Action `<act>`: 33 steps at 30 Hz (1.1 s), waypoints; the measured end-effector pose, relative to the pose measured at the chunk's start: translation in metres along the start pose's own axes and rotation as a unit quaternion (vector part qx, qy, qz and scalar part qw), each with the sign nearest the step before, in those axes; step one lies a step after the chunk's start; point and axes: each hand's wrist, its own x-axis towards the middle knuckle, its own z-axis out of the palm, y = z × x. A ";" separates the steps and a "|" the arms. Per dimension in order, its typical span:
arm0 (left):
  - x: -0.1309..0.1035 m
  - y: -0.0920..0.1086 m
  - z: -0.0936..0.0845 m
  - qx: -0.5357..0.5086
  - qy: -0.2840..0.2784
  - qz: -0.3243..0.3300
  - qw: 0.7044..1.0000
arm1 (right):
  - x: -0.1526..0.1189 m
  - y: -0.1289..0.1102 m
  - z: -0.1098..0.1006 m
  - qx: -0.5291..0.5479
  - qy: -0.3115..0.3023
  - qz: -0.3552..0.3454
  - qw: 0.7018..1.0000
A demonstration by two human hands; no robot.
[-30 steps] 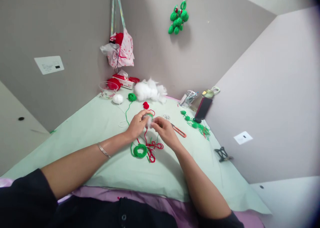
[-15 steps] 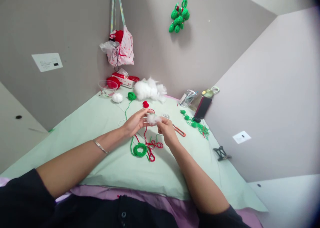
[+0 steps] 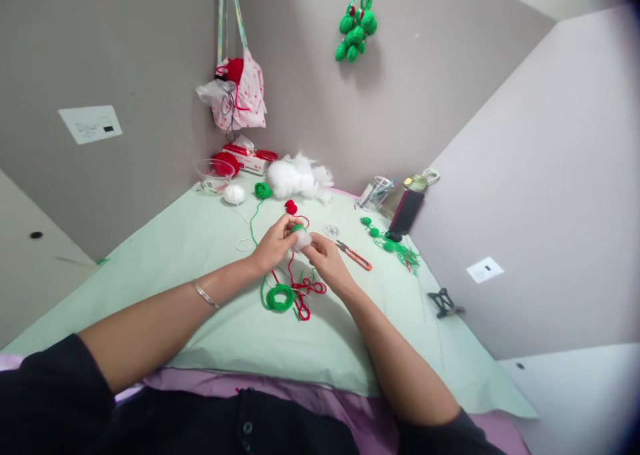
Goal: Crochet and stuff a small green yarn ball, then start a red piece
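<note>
Between my fingers is a small green crocheted piece (image 3: 299,228), with a tuft of white fibre stuffing (image 3: 301,241) against its near side. My left hand (image 3: 276,242) pinches the green piece. My right hand (image 3: 324,255) has its fingertips closed on the stuffing, close to my left fingers. How far the tuft sits inside the piece is hidden by the fingers. Below the hands lie a coil of green yarn (image 3: 280,298) and tangled red yarn (image 3: 303,300). Just beyond them sits a small red yarn piece (image 3: 291,207).
Orange-handled thread snips (image 3: 356,256) lie right of my right hand. Behind are a stuffing heap (image 3: 299,177), a green yarn ball (image 3: 263,190), a white yarn ball (image 3: 234,194) and a plastic tub (image 3: 215,176). Green crocheted pieces (image 3: 375,232) and a phone (image 3: 407,212) are at right.
My hands have drawn closer together. The stuffing tuft has moved slightly left and down, looks more compact, and the green piece now shows above it.
</note>
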 end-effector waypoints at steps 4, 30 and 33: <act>-0.001 -0.001 -0.003 0.035 0.005 0.036 0.999 | 0.000 -0.001 -0.005 0.001 -0.044 -0.009 0.999; 0.000 -0.001 0.005 0.035 0.060 0.013 0.997 | -0.009 -0.003 0.018 -0.168 0.074 -0.058 0.981; 0.000 -0.003 0.006 0.034 0.072 0.003 0.997 | -0.006 -0.001 0.020 -0.148 0.078 -0.057 0.984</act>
